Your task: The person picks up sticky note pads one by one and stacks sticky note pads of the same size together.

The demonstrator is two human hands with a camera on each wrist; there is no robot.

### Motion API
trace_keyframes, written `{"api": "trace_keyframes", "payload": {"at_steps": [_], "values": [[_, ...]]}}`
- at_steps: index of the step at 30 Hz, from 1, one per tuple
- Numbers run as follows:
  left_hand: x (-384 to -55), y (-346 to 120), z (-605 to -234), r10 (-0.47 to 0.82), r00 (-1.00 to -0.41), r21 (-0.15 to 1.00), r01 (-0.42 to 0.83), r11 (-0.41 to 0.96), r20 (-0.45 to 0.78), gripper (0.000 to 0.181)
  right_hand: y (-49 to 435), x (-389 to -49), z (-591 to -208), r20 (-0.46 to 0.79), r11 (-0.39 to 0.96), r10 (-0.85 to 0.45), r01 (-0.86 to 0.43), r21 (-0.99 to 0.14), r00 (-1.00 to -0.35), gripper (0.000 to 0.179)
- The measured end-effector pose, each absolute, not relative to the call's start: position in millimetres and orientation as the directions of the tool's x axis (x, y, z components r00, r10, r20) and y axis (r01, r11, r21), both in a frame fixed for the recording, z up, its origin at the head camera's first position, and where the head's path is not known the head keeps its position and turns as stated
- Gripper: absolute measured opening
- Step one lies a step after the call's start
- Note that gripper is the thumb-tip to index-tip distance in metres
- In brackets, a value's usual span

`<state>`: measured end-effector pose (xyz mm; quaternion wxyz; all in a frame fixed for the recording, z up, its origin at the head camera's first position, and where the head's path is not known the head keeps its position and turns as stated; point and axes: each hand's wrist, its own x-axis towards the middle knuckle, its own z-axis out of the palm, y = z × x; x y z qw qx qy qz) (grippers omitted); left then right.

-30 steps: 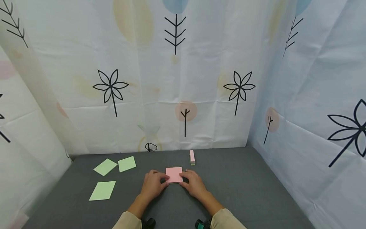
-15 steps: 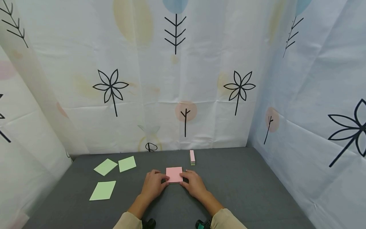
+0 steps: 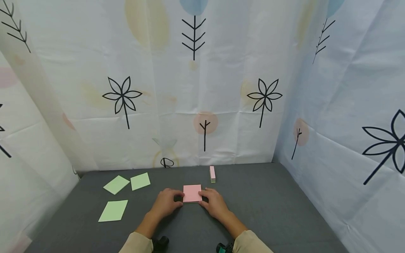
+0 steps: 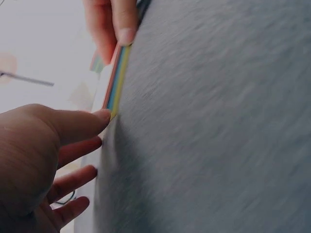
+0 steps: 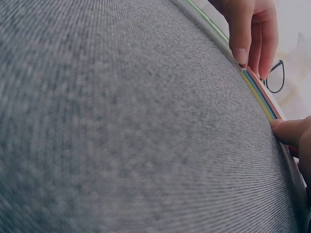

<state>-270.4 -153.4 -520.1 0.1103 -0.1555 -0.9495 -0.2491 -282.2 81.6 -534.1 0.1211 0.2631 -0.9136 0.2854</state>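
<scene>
Hanging beyond the pad (image 3: 192,193) on grey cloth (image 3: 269,200) are patterned curtains (image 3: 227,88).

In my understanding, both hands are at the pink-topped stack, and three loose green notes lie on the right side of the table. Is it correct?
No: the head view shows the three loose green notes on the left side of the table. The left hand and right hand are at the pink-topped stack.

Pink-topped square paper pad (image 3: 192,193) — edge striped red, blue, yellow. Three plain pale-green paper sheets (image 3: 113,211). Narrow pink-topped paper stack (image 3: 212,173), green at base. Dark-grey fabric tabletop (image 3: 259,211). White cloth backdrop (image 3: 227,80) — black line-drawn flowers (image 3: 122,95), pastel blots (image 3: 147,21). Beige fabric sleeves (image 3: 251,242).
</scene>
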Motion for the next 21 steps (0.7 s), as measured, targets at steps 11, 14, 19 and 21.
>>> {"api": "trace_keyframes", "payload": {"at_steps": [11, 14, 19, 21], "values": [[-289, -203, -512, 0.079, -0.952, 0.505, 0.226, 0.833, 0.297, 0.029, 83, -281, -533, 0.374, 0.694, -0.415, -0.555, -0.459, -0.829, 0.036], [-288, -217, -513, 0.044, -0.939, 0.467, 0.21, 0.859, 0.342, 0.031, 83, -281, -533, 0.374, 0.698, -0.413, -0.552, -0.456, -0.831, 0.037], [-284, -237, -517, 0.007, -0.937, 0.377, 0.148, 0.914, 0.35, 0.041, 83, -281, -534, 0.385, 0.7, -0.412, -0.557, -0.447, -0.826, 0.037], [-283, -245, -521, 0.0, -0.945, 0.355, 0.123, 0.927, 0.328, 0.049, 83, -281, -534, 0.388, 0.699, -0.414, -0.561, -0.444, -0.823, 0.037]]}}
